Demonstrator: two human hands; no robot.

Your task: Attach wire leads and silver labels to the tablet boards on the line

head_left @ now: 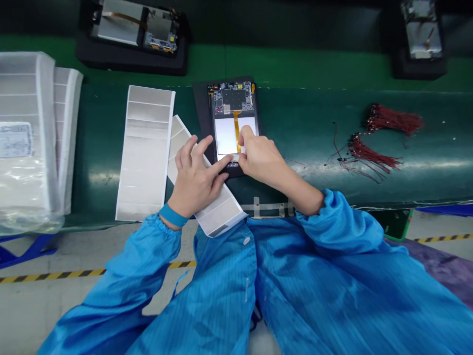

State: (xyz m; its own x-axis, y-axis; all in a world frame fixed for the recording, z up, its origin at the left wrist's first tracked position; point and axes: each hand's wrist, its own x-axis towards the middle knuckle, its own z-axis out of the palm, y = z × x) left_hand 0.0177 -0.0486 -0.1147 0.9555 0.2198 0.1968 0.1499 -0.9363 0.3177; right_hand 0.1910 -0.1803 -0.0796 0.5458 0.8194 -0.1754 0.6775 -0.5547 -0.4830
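Observation:
An opened tablet-like device (226, 134) lies on a black pad (201, 101), its circuit board (234, 98) at the far end. Down its pale silver panel runs an orange ribbon cable (237, 129). My left hand (195, 180) has its fingers spread, one fingertip on the device's near edge. Beneath that hand is a slanted sheet of silver-grey adhesive pieces (221, 209), reaching past the bench edge. My right hand (263, 157) is closed, with thumb and curled fingers at the device's near right corner. Whatever its fingertips grip is hidden.
Another sticker sheet (146, 153) lies to the left, beside plastic-bagged sheets (25, 148). Bundles of thin red wires (393, 121) rest on the right. Two more opened devices (123, 22) sit on black blocks along the back. The bench's near edge (92, 224) runs just before my body.

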